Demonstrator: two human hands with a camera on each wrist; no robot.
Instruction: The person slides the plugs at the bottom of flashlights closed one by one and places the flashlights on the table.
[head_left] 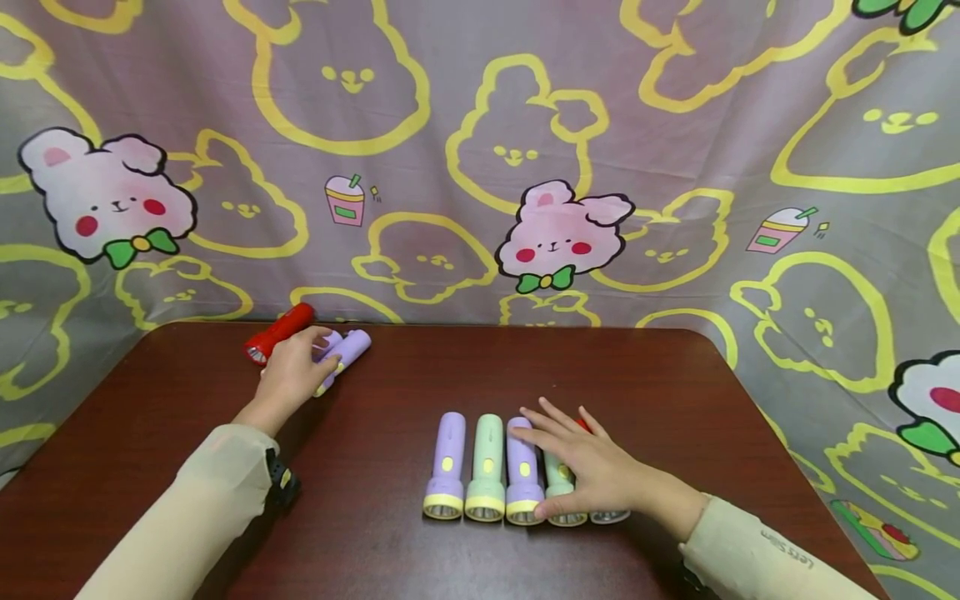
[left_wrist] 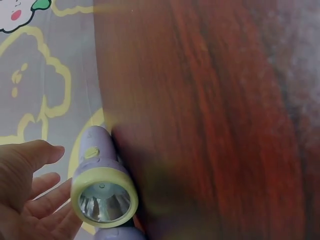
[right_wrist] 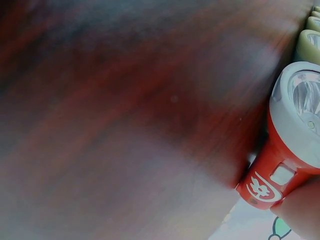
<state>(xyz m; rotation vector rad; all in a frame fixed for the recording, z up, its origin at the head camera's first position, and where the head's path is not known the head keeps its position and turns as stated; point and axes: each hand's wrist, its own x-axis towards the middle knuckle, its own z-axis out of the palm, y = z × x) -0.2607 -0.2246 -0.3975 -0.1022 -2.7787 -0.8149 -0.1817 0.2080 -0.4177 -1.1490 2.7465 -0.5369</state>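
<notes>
My left hand point(head_left: 288, 371) is at the back left, beside two purple flashlights point(head_left: 351, 348) lying together. In the left wrist view its thumb and fingers are apart beside one purple flashlight point(left_wrist: 99, 142) with a yellow rim; part of another shows below. Over the right end of a row of flashlights, my right hand point(head_left: 600, 471) spreads its fingers. From left, the row has a purple flashlight point(head_left: 450, 450), a green flashlight point(head_left: 488, 450), a purple one, a green one and, partly hidden under the hand, a red flashlight point(right_wrist: 275, 150) with a white head.
Another red flashlight point(head_left: 288, 327) lies at the back left, just behind my left hand. The dark brown table point(head_left: 360, 517) meets a patterned curtain point(head_left: 420, 183) along its back edge. All the lenses in the row point toward the near side.
</notes>
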